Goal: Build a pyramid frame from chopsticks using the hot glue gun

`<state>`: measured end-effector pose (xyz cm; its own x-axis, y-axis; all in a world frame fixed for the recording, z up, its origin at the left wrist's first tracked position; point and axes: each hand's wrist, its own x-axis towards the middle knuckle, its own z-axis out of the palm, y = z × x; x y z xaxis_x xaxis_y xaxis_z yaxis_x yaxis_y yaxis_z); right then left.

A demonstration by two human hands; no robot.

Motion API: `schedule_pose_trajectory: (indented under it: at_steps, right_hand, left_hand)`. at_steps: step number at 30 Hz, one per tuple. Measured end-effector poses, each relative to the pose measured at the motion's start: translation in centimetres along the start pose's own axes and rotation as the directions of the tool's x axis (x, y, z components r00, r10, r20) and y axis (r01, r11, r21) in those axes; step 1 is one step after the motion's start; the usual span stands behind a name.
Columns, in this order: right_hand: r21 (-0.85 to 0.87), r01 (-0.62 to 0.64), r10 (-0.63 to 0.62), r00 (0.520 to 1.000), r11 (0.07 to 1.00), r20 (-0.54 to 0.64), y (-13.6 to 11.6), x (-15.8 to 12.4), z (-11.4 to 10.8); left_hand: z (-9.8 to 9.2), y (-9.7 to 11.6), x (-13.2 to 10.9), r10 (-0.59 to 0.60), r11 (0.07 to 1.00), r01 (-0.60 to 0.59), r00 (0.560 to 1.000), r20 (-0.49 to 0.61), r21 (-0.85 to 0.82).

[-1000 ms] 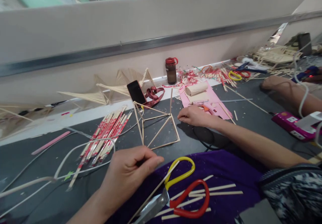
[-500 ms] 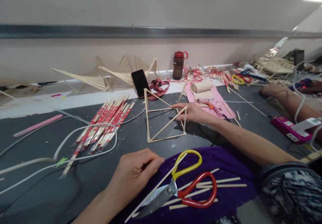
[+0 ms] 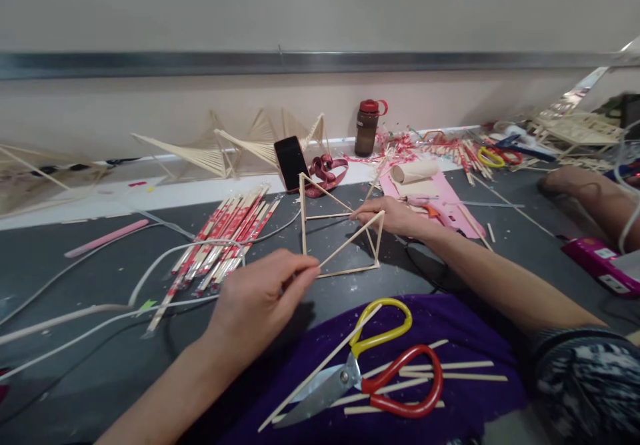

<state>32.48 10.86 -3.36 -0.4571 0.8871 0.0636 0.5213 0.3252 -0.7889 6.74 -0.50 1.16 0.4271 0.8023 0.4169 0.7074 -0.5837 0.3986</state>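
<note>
The frame (image 3: 350, 240) could crack if the left hand (image 3: 263, 291), pinching its near corner, pulls against the right hand (image 3: 399, 217), whose grip I can't tell.

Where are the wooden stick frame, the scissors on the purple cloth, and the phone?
Wooden stick frame (image 3: 351, 239): head view, on a slanting stick.
Scissors (image 3: 344, 377): head view, on the metal pivot.
Phone (image 3: 291, 163): head view, middle of the dark screen.
</note>
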Motion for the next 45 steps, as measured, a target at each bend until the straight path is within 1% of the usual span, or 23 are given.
schedule_pose_trajectory:
  at_steps: [2,4,6,8,9,11,13,15,17,20,22,24,28,31,34,36,38,41,43,45]
  right_hand:
    - [0.049,-0.026,0.023,0.997,0.998,0.071,-1.2,0.2,0.3]
    - [0.104,-0.049,0.036,0.991,0.993,0.127,-1.7,0.6,0.5]
    - [0.154,-0.04,0.01,0.982,0.987,0.186,-1.6,1.2,0.8]
    - [0.208,-0.021,-0.028,0.973,0.978,0.229,-1.2,2.1,1.2]
    - [0.229,-0.021,-0.038,0.968,0.973,0.249,-1.0,2.6,1.4]
    - [0.243,-0.042,-0.03,0.957,0.969,0.287,-1.0,3.4,1.6]
    - [0.219,-0.065,-0.009,0.948,0.974,0.319,-1.4,3.9,1.8]
    - [0.19,-0.075,0.006,0.94,0.979,0.341,-2.0,4.2,1.8]
    - [0.193,-0.095,0.02,0.933,0.977,0.358,-2.5,4.4,1.9]
    - [0.245,-0.15,0.042,0.918,0.958,0.395,-3.0,4.8,2.1]
    - [0.294,-0.165,0.027,0.907,0.941,0.42,-3.1,5.1,2.3]
    - [0.338,-0.149,-0.014,0.9,0.929,0.435,-3.2,5.3,2.4]
    - [0.4,-0.096,-0.084,0.909,0.911,0.408,-3.3,5.3,1.9]
    - [0.452,-0.058,-0.123,0.924,0.89,0.362,-3.1,4.8,1.1]
    - [0.491,0.001,-0.174,0.936,0.871,0.306,-3.0,4.2,0.4]
    - [0.506,0.054,-0.215,0.94,0.861,0.265,-3.2,3.7,-0.1]
    - [0.516,0.096,-0.244,0.943,0.851,0.227,-3.5,3.2,-0.5]
    - [0.508,0.13,-0.252,0.951,0.852,0.179,-4.1,2.7,-1.1]
    - [0.494,0.145,-0.247,0.957,0.857,0.149,-4.2,2.6,-1.4]
    - [0.482,0.157,-0.232,0.968,0.862,0.099,-4.1,2.5,-1.7]
  left_hand:
    - [-0.5,-0.8,1.4,-0.067,0.991,0.08,0.991,-0.112,0.109]
    - [-0.8,-1.9,2.7,-0.182,0.97,0.207,0.966,-0.181,0.127]
    - [-0.8,-3.1,3.8,-0.285,0.947,0.306,0.942,-0.178,0.098]
    - [-0.5,-3.9,4.4,-0.32,0.937,0.338,0.931,-0.174,0.084]
    - [-0.3,-4.1,4.6,-0.309,0.94,0.328,0.934,-0.181,0.091]
    - [0.3,-4.1,4.8,-0.235,0.956,0.264,0.95,-0.204,0.128]
    - [0.6,-3.9,5.0,-0.14,0.966,0.184,0.963,-0.231,0.183]
    - [0.7,-3.7,5.3,-0.08,0.967,0.133,0.968,-0.238,0.216]
    - [0.6,-3.6,5.6,-0.057,0.967,0.114,0.968,-0.243,0.227]
    - [0.3,-3.8,6.1,-0.047,0.969,0.107,0.965,-0.259,0.221]
    - [0.3,-3.9,6.2,-0.047,0.972,0.105,0.963,-0.264,0.21]
    - [0.4,-3.8,6.2,-0.046,0.974,0.099,0.966,-0.254,0.202]
    - [0.6,-3.5,6.0,-0.016,0.974,0.062,0.978,-0.209,0.218]
    - [0.7,-3.0,5.9,0.023,0.953,0.036,0.981,-0.191,0.299]
    - [0.8,-2.2,6.2,0.093,0.942,-0.036,0.983,-0.155,0.335]
    - [1.0,-1.6,6.8,0.132,0.939,-0.091,0.986,-0.103,0.332]
    - [1.3,-1.0,7.4,0.12,0.93,-0.1,0.992,-0.033,0.353]
    - [1.7,-0.5,8.3,0.05,0.918,-0.067,0.997,0.053,0.392]
    - [1.8,-0.4,8.7,0.043,0.92,-0.067,0.997,0.071,0.386]
    - [1.8,-0.5,8.9,0.062,0.926,-0.084,0.996,0.071,0.369]
